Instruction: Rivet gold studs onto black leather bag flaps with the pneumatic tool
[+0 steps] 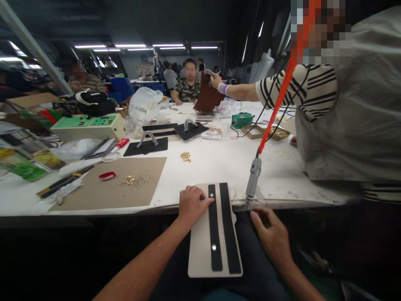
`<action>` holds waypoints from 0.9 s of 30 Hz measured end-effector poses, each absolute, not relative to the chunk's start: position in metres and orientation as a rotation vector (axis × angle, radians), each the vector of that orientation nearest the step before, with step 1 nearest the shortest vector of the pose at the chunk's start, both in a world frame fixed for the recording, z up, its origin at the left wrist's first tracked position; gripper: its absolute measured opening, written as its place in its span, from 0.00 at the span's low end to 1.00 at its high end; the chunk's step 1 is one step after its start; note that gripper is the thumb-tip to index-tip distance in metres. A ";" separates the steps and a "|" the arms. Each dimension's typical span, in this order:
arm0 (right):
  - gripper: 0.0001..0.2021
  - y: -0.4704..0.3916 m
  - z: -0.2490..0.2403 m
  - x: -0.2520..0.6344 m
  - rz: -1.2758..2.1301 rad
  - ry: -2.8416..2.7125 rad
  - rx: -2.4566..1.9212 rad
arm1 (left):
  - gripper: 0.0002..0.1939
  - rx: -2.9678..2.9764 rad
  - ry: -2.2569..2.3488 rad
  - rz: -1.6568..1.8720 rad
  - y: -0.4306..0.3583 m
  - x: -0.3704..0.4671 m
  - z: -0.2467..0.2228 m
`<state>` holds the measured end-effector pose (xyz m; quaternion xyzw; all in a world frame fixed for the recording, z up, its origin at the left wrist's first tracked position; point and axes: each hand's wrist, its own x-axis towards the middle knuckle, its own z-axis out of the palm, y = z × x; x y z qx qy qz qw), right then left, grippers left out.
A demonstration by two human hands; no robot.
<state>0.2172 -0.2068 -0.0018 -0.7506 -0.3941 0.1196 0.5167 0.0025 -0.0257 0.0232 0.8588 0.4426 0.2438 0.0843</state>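
Note:
A beige panel [200, 242] with two black strips lies tilted against the front edge of the table and over my lap. Two round metal studs show on its left strip [214, 228]. My left hand [193, 205] grips the panel's upper left edge, its thumb on that strip just below the upper stud. A grey electric screwdriver [253, 177] hangs tip down from an orange cord, right of the panel. My right hand [272, 234] is closed, thumb and fingertips together beside the screwdriver's tip; what they pinch is too small to make out.
Small gold fittings [186, 157] lie on the white table [163, 179]; more rest on a brown board [109, 192]. Black panels with handles [146, 144] lie farther back. A green box [242, 120] stands right. A co-worker's arm [241, 90] holds a brown piece [208, 96].

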 end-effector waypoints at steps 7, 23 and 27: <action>0.23 -0.202 0.003 0.146 1.036 -0.958 -1.455 | 0.11 2.417 1.316 0.760 -0.042 -0.003 0.033; 0.12 -0.192 0.112 0.108 0.425 -1.682 -1.109 | 0.26 0.726 0.893 0.877 -0.102 -0.054 0.078; 0.07 -0.148 0.110 0.130 0.384 -1.509 -1.428 | 0.25 0.719 0.765 0.828 -0.108 -0.055 0.084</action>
